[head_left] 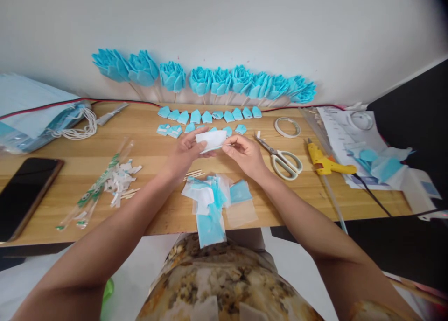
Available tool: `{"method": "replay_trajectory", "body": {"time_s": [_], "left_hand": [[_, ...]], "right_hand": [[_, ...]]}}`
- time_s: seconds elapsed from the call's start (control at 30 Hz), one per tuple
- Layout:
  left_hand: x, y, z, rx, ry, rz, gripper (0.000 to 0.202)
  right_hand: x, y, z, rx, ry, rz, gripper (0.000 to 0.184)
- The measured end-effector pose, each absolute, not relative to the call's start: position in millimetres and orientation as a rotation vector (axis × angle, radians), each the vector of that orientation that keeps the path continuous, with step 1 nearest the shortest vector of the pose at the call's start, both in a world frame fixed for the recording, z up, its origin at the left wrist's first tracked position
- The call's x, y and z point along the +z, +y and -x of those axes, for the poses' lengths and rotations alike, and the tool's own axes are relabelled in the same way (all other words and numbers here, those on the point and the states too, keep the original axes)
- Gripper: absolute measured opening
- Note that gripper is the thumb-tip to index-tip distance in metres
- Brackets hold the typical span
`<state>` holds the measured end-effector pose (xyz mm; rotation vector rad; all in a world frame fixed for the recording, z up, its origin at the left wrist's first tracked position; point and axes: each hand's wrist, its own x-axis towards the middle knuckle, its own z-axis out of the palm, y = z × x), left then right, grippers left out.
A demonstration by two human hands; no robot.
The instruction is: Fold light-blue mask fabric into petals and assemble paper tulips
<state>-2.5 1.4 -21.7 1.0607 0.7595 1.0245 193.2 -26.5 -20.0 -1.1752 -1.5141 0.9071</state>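
Between my two hands, above the table, is a small white piece of fabric [211,139] with a bluish lower edge. My left hand [188,150] pinches its left end, the thumb on the front and fingers behind. At its lower right corner the thumb and fingertips of my right hand [245,154] are pressed together on it. Just beyond lie two rows of small folded blue petals [195,116]. Nearer me is a loose pile of blue and white fabric pieces [212,218], partly over the table's front edge. Several short wooden sticks [194,174] lie beside my left wrist.
Blue fabric flowers [172,77] on sticks lean along the wall. Scissors [285,160], a tape roll [287,127] and a yellow glue gun [325,160] lie right. White scraps [121,178], plastic sleeves [93,195], a phone [26,195] and a bag of blue sheets [31,111] are left.
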Motion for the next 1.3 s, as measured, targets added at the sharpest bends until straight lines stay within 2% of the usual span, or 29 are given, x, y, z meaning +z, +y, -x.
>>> {"method": "replay_trajectory", "body": {"time_s": [0.37, 0.57, 0.7, 1.0, 1.17, 1.3], "left_hand": [[-21.2, 0.3, 0.6, 1.0, 0.736, -1.089, 0.052], [-20.0, -0.6, 0.4, 1.001, 0.768, -1.086, 0.06], [-19.4, -1.0, -0.3, 1.005, 0.85, -1.205, 0.071], [-19.5, -1.9, -2.2, 1.074, 0.893, -1.303, 0.061], [-23.3, -2.0, -2.4, 1.069, 0.88, -1.31, 0.063], [-23.6, 1.7, 0.0, 1.116, 0.795, -1.101, 0.079]], "right_hand": [[-26.1, -23.2, -192.3, 0.944, -1.436, 1.182, 0.019], [-26.1, -22.2, -192.7, 1.006, -1.371, 1.166, 0.042], [-25.4, -22.8, -192.0, 0.992, -1.364, 1.182, 0.048], [-28.0, -25.4, -192.3, 1.143, -1.48, 1.035, 0.068], [-26.6, -27.3, -193.5, 1.04, -1.481, 1.133, 0.061], [-18.3, -25.5, -192.7, 0.929, -1.415, 1.133, 0.056]]}}
